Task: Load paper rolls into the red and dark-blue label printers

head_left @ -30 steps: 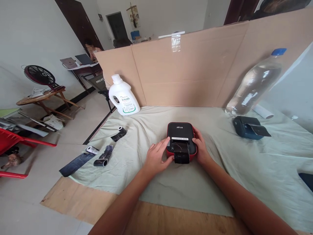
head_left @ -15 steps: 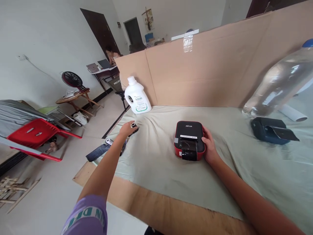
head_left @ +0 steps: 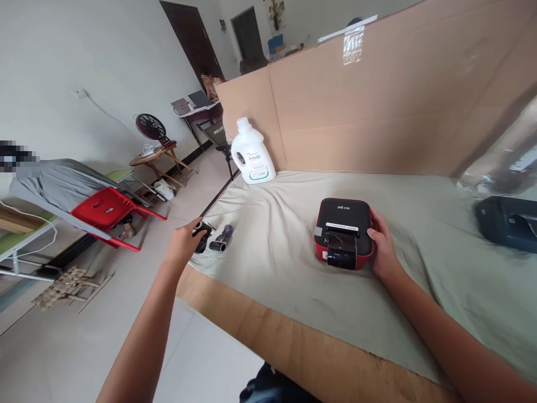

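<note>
My right hand (head_left: 384,246) grips the right side of a red and black label printer (head_left: 344,221) on the cloth, thumb on its top edge. A strip of glossy black film (head_left: 342,252) hangs from the printer's front slot. At the cloth's left edge, the fingers of my left hand (head_left: 184,242) are closed on a piece of black film (head_left: 203,239), partly hidden by the hand. Just right of it lie a small black film roll (head_left: 218,245) with a pale core and some crumpled dark film (head_left: 227,232).
A white jug (head_left: 254,157) stands against the cardboard wall (head_left: 356,117). At right are a dark, blurred device (head_left: 507,224) and a clear plastic bottle (head_left: 512,157). The table's bare wooden edge (head_left: 293,336) runs along the front. A red chair (head_left: 104,212) stands left, near a seated person.
My left hand has moved left and nearer, from a small roll to the black film at the edge. My right hand stays on the printer. The view has shifted left.
</note>
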Demonstrator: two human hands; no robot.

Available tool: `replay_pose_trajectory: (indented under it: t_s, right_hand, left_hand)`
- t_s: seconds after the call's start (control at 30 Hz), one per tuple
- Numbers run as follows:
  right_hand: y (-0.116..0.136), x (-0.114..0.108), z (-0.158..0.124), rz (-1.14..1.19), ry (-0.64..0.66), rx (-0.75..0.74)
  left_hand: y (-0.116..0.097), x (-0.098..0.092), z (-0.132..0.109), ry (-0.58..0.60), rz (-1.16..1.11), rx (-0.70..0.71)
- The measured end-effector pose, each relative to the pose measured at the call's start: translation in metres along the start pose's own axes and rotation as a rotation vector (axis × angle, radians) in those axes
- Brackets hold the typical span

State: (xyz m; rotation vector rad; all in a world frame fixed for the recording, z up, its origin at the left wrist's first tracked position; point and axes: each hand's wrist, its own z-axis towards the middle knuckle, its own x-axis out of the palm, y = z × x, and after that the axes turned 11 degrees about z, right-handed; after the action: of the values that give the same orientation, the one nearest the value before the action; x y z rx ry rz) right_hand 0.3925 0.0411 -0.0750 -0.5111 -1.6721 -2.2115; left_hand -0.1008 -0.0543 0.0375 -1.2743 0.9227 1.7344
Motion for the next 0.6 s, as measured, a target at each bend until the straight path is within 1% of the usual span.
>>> replay_pose_trajectory:
  t_s: [0.1, 0.17, 0.23, 0.27, 0.3, 0.37, 0.4, 0.43, 0.47, 0.5, 0.53, 0.6]
  right_hand:
    - [-0.001, -0.001, 0.000, 0.021, -0.004, 0.012]
    - [-0.002, -0.002, 0.001, 0.020, -0.007, 0.020]
    - [-0.002, -0.002, 0.001, 0.004, -0.013, 0.022]
    - [-0.002, -0.002, 0.002, -0.008, -0.016, 0.021]
    - [-0.001, -0.002, 0.002, -0.020, -0.019, 0.020]
    - [0.001, 0.000, 0.002, -0.050, -0.027, 0.030]
    - [0.003, 0.001, 0.001, -0.068, -0.031, 0.041]
    - [0.005, 0.002, -0.001, -0.088, -0.032, 0.056]
    - [0.007, 0.003, -0.003, -0.110, -0.030, 0.072]
    - [0.010, 0.003, -0.007, -0.131, -0.019, 0.090]
    - [0.012, 0.002, -0.011, -0.151, 0.004, 0.108]
    - [0.017, -0.003, -0.023, -0.201, 0.077, 0.117]
  left_hand:
    - [0.021, 0.026, -0.011, 0.069, 0.004, -0.023]
    - [0.030, 0.043, -0.014, 0.123, -0.018, -0.026]
    - [0.035, 0.054, -0.017, 0.157, -0.042, -0.024]
    - [0.036, 0.055, -0.019, 0.151, -0.050, -0.015]
    - [0.035, 0.054, -0.020, 0.117, -0.056, -0.009]
    - [0.023, 0.045, -0.023, -0.033, -0.090, -0.032]
    - [0.009, 0.040, -0.023, -0.122, -0.140, -0.051]
    - [-0.010, 0.034, -0.025, -0.196, -0.222, -0.069]
    - [-0.035, 0.029, -0.026, -0.227, -0.356, -0.066]
    - [-0.065, 0.026, -0.028, -0.177, -0.519, -0.008]
    - [-0.099, 0.024, -0.032, -0.058, -0.705, 0.082]
    - [-0.173, 0.024, -0.043, 0.258, -1.078, 0.258]
